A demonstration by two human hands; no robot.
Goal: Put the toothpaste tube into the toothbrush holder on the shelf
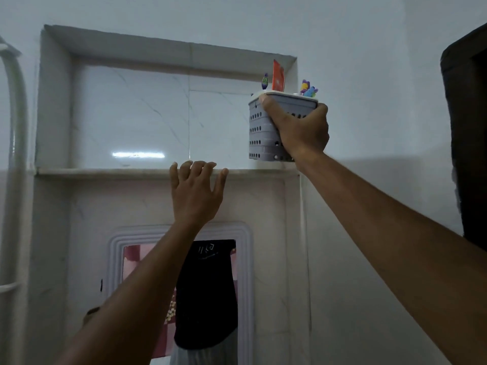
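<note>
On the marble shelf (105,171), right hand (300,127) grips perforated grey holder (259,130).

1 grey toothbrush holder (263,127); 1 red toothpaste tube (278,75) in it; 3 toothbrush heads visible, 1 purple-green (264,81) left, 2 colourful (308,89) right; 1 shelf (105,171); 2 hands, left (196,196), right (300,125); 1 mirror (131,259) below.

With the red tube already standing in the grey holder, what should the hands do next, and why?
Probably let go: the right hand grips the toothbrush holder, which seems to rest at the shelf edge with the toothpaste tube upright inside. The left hand is open, fingertips at the ledge.
</note>
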